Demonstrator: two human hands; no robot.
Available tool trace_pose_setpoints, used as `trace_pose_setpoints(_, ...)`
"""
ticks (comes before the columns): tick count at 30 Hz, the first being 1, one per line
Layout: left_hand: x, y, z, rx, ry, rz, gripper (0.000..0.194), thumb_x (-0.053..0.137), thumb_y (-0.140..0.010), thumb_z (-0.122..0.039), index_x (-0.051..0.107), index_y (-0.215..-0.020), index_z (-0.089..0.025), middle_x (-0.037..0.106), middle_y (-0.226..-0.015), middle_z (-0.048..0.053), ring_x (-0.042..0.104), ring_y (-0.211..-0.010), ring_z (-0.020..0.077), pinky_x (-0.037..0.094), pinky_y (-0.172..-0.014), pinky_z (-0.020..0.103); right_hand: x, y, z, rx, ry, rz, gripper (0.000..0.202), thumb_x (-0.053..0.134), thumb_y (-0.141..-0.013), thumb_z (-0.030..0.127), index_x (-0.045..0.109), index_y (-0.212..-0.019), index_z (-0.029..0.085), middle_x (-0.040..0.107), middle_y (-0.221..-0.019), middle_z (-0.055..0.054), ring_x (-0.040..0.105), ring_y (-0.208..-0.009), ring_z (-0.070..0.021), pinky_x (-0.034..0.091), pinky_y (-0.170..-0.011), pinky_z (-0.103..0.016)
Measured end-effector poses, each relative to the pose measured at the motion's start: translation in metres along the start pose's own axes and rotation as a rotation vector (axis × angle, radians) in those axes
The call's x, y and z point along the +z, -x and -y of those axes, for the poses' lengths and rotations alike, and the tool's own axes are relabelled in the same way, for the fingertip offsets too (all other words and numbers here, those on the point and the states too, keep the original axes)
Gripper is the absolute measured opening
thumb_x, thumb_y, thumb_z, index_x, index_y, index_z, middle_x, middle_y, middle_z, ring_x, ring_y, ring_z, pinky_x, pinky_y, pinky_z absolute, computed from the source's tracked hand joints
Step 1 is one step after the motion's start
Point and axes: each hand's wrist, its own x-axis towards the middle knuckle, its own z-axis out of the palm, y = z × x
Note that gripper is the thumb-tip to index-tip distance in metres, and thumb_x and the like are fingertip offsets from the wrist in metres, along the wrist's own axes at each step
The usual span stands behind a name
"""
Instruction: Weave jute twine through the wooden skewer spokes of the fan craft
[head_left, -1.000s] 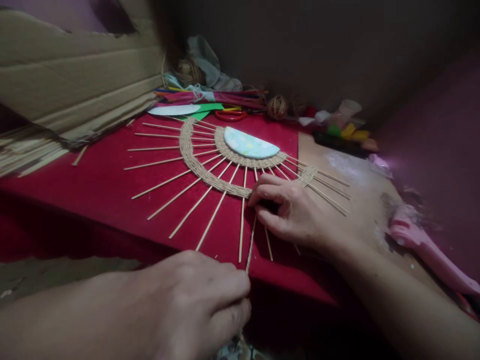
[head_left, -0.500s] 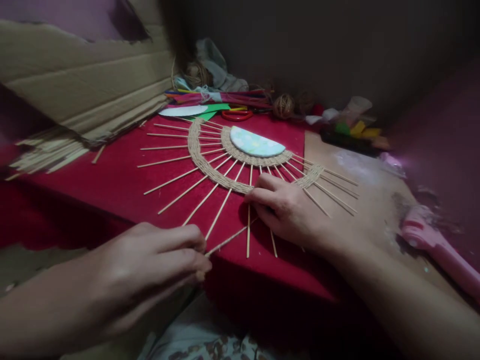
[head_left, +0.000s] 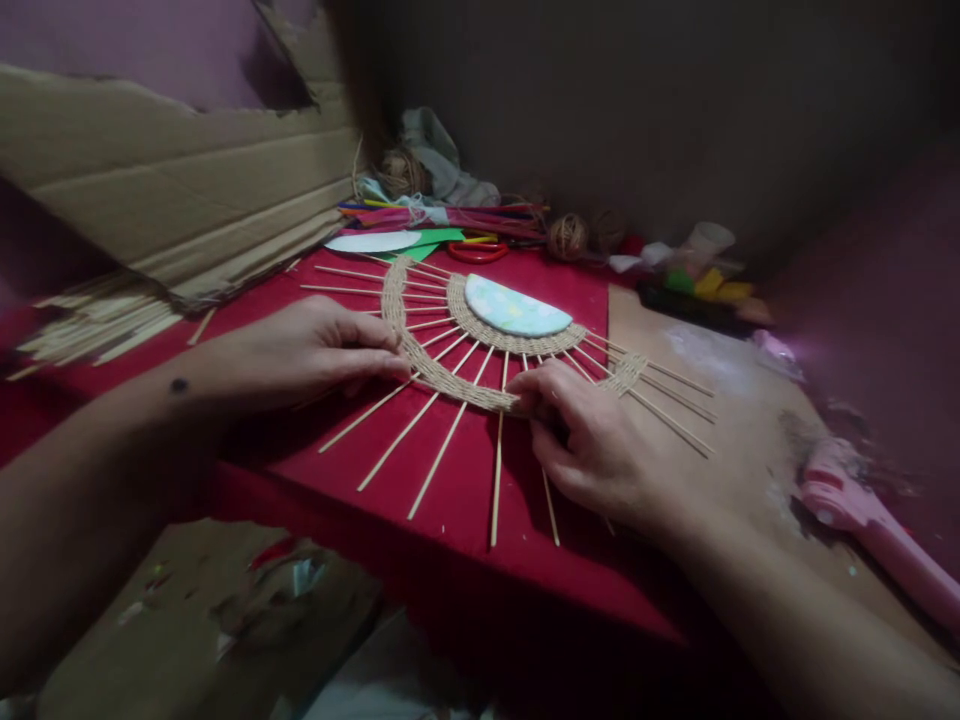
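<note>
A half-round weaving of thin wooden sticks (head_left: 440, 447) and twine lies on the red cloth. Its sticks fan out from a pale blue-green patterned half-disc (head_left: 517, 306) through an inner woven ring and a wider outer twine band (head_left: 455, 383). At the left curve of that band, my left hand (head_left: 330, 350) is closed, with thumb and fingertips pinching its outer edge. My right hand (head_left: 589, 435) closes on the same band near its front middle, hiding the part under its fingers. No loose twine end can be made out between the hands.
Cardboard (head_left: 187, 180) and a bundle of sticks (head_left: 105, 320) are on the left. Behind the weaving are red-handled scissors (head_left: 478, 251), green paper and twine balls (head_left: 568, 236). A pink glue gun (head_left: 862, 500) lies on the right, and the table's front edge runs nearby.
My left hand has moved up and forward from the front edge, where it held a strand of twine taut, to the band's left side. My right hand stays at the band's front.
</note>
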Motion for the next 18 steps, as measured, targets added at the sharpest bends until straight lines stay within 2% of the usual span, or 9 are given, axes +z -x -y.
trace_pose_setpoints(2, -0.002, -0.001, 0.007, -0.006, 0.008, 0.090, 0.031, 0.057, -0.080, -0.046, 0.069, -0.078, -0.018, 0.064, -0.071, -0.001, 0.055, -0.066, 0.0120, 0.042, -0.056, 0.017, 0.000, 0.000, 0.001, -0.004, 0.005, -0.063, 0.035, 0.045, -0.071, 0.000, 0.052, -0.101, 0.017, 0.056, -0.089, -0.004, 0.053, -0.076, -0.0129, 0.045, -0.065, -0.026)
trace_pose_setpoints(4, -0.004, 0.000, 0.010, 0.002, 0.014, 0.094, 0.031, 0.057, -0.080, -0.047, 0.070, -0.081, -0.019, 0.066, -0.075, 0.000, 0.056, -0.069, 0.0128, 0.043, -0.058, 0.017, -0.001, 0.000, 0.001, 0.011, 0.005, -0.108, 0.035, 0.046, -0.071, -0.001, 0.052, -0.101, 0.017, 0.055, -0.087, -0.004, 0.052, -0.074, -0.0125, 0.044, -0.063, -0.025)
trace_pose_setpoints(9, -0.005, 0.001, 0.008, -0.024, 0.016, 0.101, 0.033, 0.054, -0.082, -0.047, 0.069, -0.084, -0.018, 0.062, -0.068, 0.000, 0.053, -0.060, 0.0114, 0.039, -0.052, 0.018, -0.001, -0.002, 0.002, 0.044, 0.044, 0.006, 0.029, 0.049, -0.074, 0.002, 0.056, -0.098, 0.016, 0.057, -0.087, -0.004, 0.053, -0.074, -0.0129, 0.044, -0.065, -0.025)
trace_pose_setpoints(14, -0.005, -0.001, 0.008, 0.087, -0.067, 0.077, 0.036, 0.054, -0.083, -0.045, 0.062, -0.065, -0.015, 0.054, -0.057, -0.001, 0.047, -0.055, 0.0091, 0.037, -0.051, 0.019, -0.001, -0.003, 0.003, 0.025, 0.068, -0.007, 0.028, 0.048, -0.075, 0.001, 0.059, -0.098, 0.013, 0.056, -0.084, -0.004, 0.053, -0.071, -0.0115, 0.044, -0.064, -0.024)
trace_pose_setpoints(18, -0.002, 0.001, 0.010, 0.114, -0.009, 0.070, 0.029, 0.055, -0.085, -0.040, 0.066, -0.073, -0.016, 0.055, -0.058, -0.002, 0.046, -0.053, 0.0079, 0.035, -0.049, 0.019, -0.005, -0.011, 0.008, 0.059, 0.059, 0.004, 0.020, 0.049, -0.079, 0.006, 0.062, -0.093, 0.014, 0.058, -0.082, -0.004, 0.054, -0.069, -0.0112, 0.044, -0.063, -0.024)
